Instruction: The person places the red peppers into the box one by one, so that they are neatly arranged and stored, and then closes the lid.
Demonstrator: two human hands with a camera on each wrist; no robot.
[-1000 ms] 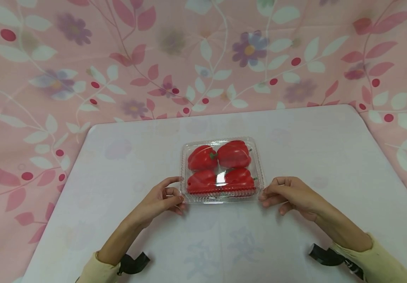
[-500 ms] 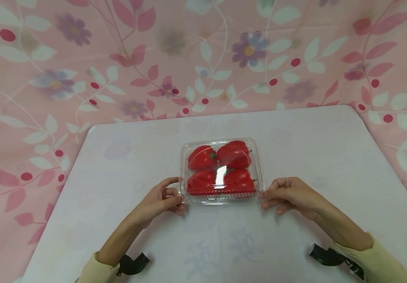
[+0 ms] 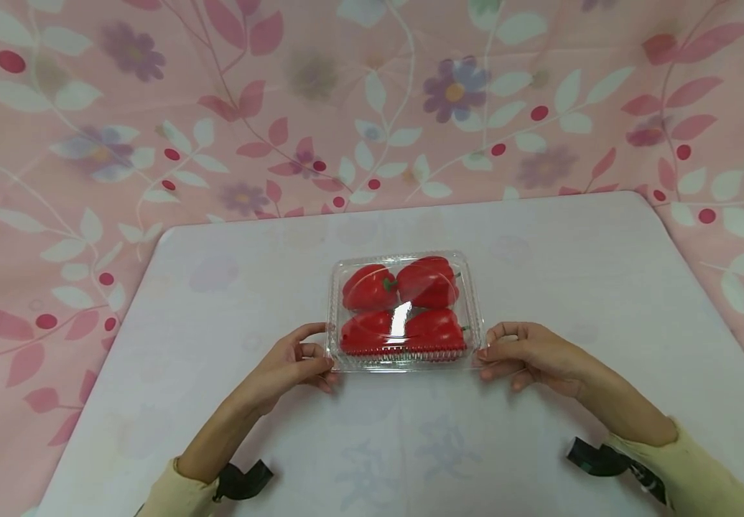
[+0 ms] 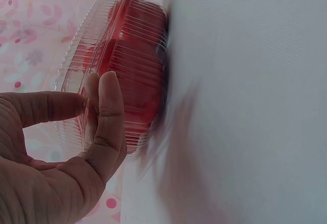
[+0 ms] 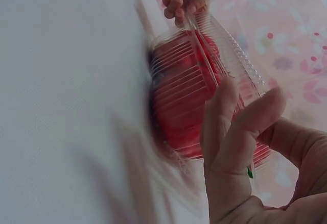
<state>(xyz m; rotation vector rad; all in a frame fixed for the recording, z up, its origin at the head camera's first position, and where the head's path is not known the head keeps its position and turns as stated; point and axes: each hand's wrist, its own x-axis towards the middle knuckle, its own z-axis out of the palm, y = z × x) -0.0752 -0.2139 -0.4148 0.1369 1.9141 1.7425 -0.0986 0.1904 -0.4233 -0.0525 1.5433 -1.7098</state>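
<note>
A clear plastic clamshell box (image 3: 404, 364) with its lid down lies near the middle of the table in the head view. Inside are several red bell peppers (image 3: 430, 282), two showing green stems near the right edge. My left hand (image 3: 291, 368) pinches the rim at the front left corner between thumb and fingers; the left wrist view shows its thumb (image 4: 53, 106) against the plastic edge. At the front right corner, my right hand (image 3: 533, 355) pinches the rim likewise. Whether the box's underside touches the table is unclear.
The box is on a white-covered table (image 3: 249, 280) with rounded back corners. Behind and beside it hangs a pink floral cloth (image 3: 346, 93). Black camera mounts (image 3: 243, 481) are strapped at both wrists, below pale yellow sleeves (image 3: 701, 470).
Both hands keep their hold and stay almost in place. The bright reflection on the lid has changed shape and shifted slightly, suggesting a tiny tilt of the box.
</note>
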